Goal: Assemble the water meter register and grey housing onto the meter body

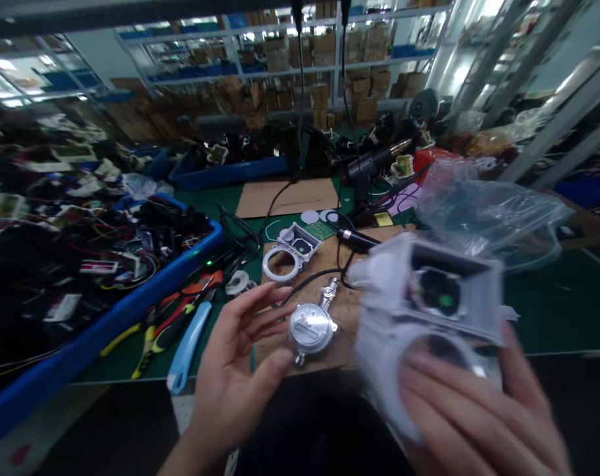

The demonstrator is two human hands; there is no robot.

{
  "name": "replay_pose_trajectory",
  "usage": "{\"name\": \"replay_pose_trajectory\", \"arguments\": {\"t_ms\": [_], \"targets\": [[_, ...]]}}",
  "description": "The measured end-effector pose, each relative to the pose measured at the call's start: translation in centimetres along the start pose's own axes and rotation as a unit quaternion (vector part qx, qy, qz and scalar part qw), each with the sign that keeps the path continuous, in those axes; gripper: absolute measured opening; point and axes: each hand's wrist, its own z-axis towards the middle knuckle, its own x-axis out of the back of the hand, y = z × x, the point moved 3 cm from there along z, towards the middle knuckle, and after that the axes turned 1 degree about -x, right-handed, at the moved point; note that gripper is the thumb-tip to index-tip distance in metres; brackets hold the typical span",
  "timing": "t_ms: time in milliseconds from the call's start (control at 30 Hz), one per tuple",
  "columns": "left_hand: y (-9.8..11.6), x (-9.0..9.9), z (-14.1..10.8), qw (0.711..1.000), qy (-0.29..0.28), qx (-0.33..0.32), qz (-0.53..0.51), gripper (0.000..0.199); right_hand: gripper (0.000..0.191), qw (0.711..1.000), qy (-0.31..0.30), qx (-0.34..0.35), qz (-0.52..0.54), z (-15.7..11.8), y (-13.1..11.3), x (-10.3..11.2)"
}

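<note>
My right hand [468,403] grips a light grey plastic housing [379,317], blurred, at the right front. The housing has a square opening with dark parts inside and a round opening below, where my fingers lie. Fingers apart, my left hand [245,350] is open at the left edge of a round silver metal device [310,328] with a short fitting on top. Whether the fingertips touch this device I cannot tell. Behind it on the brown board [324,287] lies a smaller white frame [283,264] with a ring and a square window.
Left of my left hand lie a light blue cutter [191,347], pliers [149,340] and a blue bin [106,324] heaped with wired parts. A black pen-shaped tool [357,239], a heat gun [372,168], a clear plastic bag [488,205] and a cardboard sheet [287,197] lie farther back.
</note>
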Motion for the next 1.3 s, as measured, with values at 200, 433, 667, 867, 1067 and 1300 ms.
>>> {"name": "replay_pose_trajectory", "arguments": {"t_ms": [200,433,667,867,1067,1300], "targets": [[0.5,0.5,0.7,0.991,-0.006,0.078,-0.108,0.090,0.028,0.986,-0.029,0.161,-0.041,7.9,-4.7,-7.0],[-1.4,1.2,1.6,0.968,0.060,0.146,-0.194,0.070,0.021,0.982,0.021,0.150,0.110,4.7,-4.7,-7.8],[-3.6,1.9,3.0,0.909,0.170,0.242,-0.295,0.030,0.034,0.726,-0.068,-0.505,0.462,-1.3,-0.3,-11.0],[-3.8,1.3,3.3,0.914,0.130,0.218,-0.317,0.038,0.054,0.529,0.030,-0.604,0.595,-1.0,1.4,-13.5],[-4.7,2.9,3.2,0.841,0.072,0.250,-0.474,0.047,0.045,0.701,0.073,-0.513,0.490,1.6,3.7,-13.7],[-4.5,2.7,2.4,0.781,0.031,0.264,-0.565,0.046,0.021,0.916,0.059,-0.288,0.272,4.8,3.4,-11.0]]}}
